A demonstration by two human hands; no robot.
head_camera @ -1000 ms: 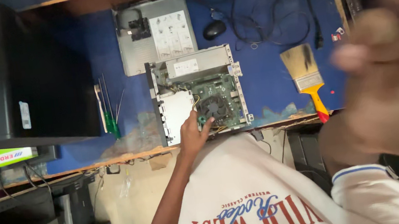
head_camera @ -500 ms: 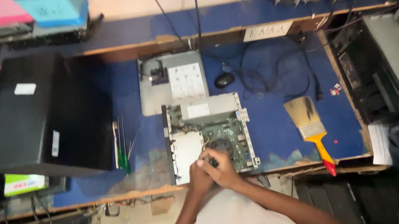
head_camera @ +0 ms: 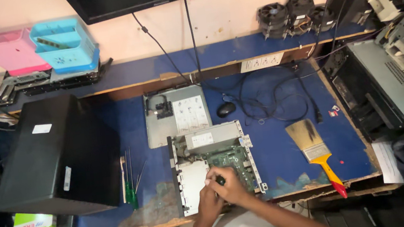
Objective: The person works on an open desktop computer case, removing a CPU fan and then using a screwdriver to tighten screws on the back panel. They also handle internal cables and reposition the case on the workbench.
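Both hands are working inside the open computer case, which is lying flat near the front edge of the blue counter. The right hand is gripping a small dark tool over the green circuit board; the left hand is pressing close beside it, and I cannot tell how its fingers are set. The grey cover panel is already lying off behind the case, so the opening looks done and the inside work appears unfinished. Screwdrivers and a paintbrush are lying unused alongside.
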